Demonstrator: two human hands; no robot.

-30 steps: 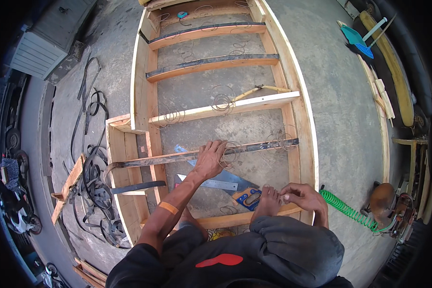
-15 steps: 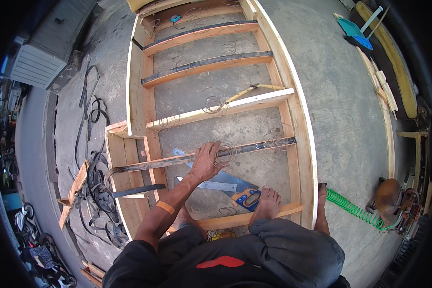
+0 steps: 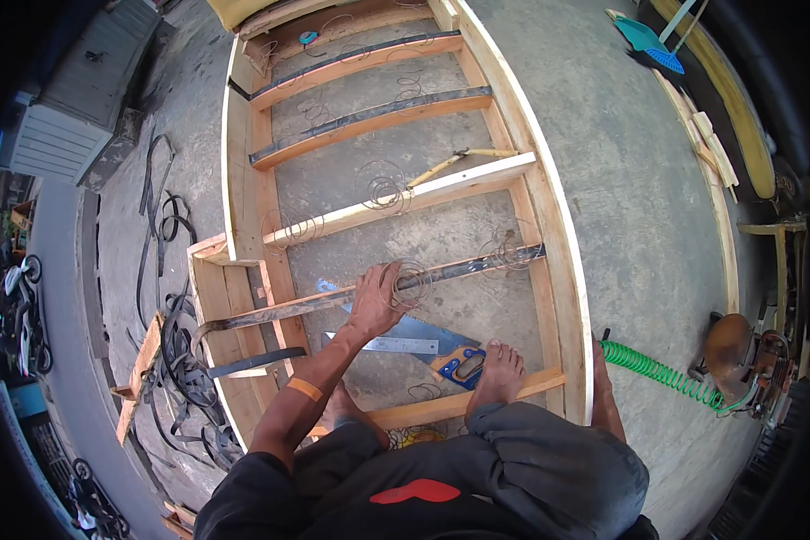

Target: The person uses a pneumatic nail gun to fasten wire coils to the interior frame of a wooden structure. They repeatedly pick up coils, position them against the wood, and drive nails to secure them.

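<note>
My left hand (image 3: 375, 301) lies over a strap-covered slat (image 3: 463, 269) of a wooden frame, its curled fingers holding a wire coil spring (image 3: 416, 283) against it. Another coil spring (image 3: 511, 252) sits farther right on that slat. My right hand (image 3: 602, 396) hangs just outside the frame's right side board (image 3: 567, 297); its fingers are mostly hidden, beside the end of a green coiled hose (image 3: 652, 373). Under the slat, on the floor, are a handsaw (image 3: 460, 364) with a blue and tan handle and a metal ruler (image 3: 391, 345).
Pliers with yellow handles (image 3: 441, 168) rest on the pale crosspiece, among more springs. Black straps (image 3: 184, 346) lie tangled on the left. At far right stands a rusty compressor (image 3: 727, 360). A teal tape measure (image 3: 309, 38) is at the frame's far end. My bare foot (image 3: 498, 373) stands inside.
The whole view has shifted slightly, so the frame appears a little farther left and up. My left hand stays on the same spring and slat.
</note>
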